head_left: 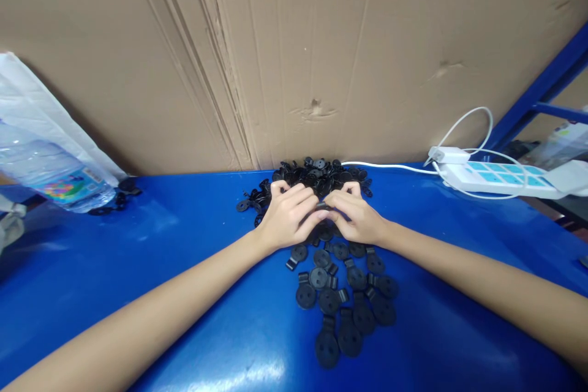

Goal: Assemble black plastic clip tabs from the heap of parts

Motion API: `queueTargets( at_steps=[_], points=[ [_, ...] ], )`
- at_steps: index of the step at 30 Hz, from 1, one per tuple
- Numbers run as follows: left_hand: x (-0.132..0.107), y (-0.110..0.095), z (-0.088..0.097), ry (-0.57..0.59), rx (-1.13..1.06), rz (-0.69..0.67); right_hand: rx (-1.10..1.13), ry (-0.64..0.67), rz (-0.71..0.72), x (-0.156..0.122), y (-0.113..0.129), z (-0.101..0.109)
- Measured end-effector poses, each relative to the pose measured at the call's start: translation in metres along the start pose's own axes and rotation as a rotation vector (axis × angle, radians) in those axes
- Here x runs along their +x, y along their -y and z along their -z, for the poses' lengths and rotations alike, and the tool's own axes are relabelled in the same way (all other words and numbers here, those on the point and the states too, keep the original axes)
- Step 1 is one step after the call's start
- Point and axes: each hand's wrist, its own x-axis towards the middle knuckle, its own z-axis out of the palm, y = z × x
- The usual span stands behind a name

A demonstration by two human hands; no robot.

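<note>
My left hand (291,214) and my right hand (356,214) meet at the middle of the table. Between their fingertips they pinch a small black plastic piece (321,204), mostly hidden by the fingers. Behind them lies a heap of loose black plastic parts (316,173), some of them round discs. In front of my hands, several black round clips (351,278) lie spread out, each a disc with small holes and a short tab. The hands hover over the gap between heap and spread clips, closed around the one piece.
The blue tabletop (220,312) meets a cardboard wall (298,61). At the left, a clear water bottle (55,165) leans by a white bag (27,86), with some black parts beside it. A white power strip (500,177) with cables sits at the right by a blue metal frame (537,92).
</note>
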Motion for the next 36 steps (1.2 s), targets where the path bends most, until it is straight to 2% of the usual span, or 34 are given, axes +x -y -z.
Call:
queueTargets(
  at_steps=[6,13,19,26,33,36],
  points=[
    [-0.0015,0.0021,-0.0018,-0.004,-0.01,0.003,0.018,0.003,-0.004,-0.0004,0.0019,0.0031],
    [-0.0002,0.0017,-0.0015,0.01,0.008,-0.014,0.024,-0.079,0.05,0.0018,0.0045,0.0057],
    [0.0009,0.001,0.0,0.016,0.005,-0.032,0.004,-0.113,0.028,0.0005,0.0014,0.002],
    [0.0005,0.0026,-0.0032,-0.029,0.029,0.029,0.003,-0.032,-0.048,0.0013,0.0042,0.005],
    [0.0014,0.0002,-0.0009,0.017,0.02,0.046,-0.012,-0.119,-0.045,0.0017,0.0019,0.0029],
    [0.0012,0.0004,-0.0011,0.025,0.007,0.059,-0.012,-0.116,-0.069,0.0012,0.0017,0.0033]
  ],
)
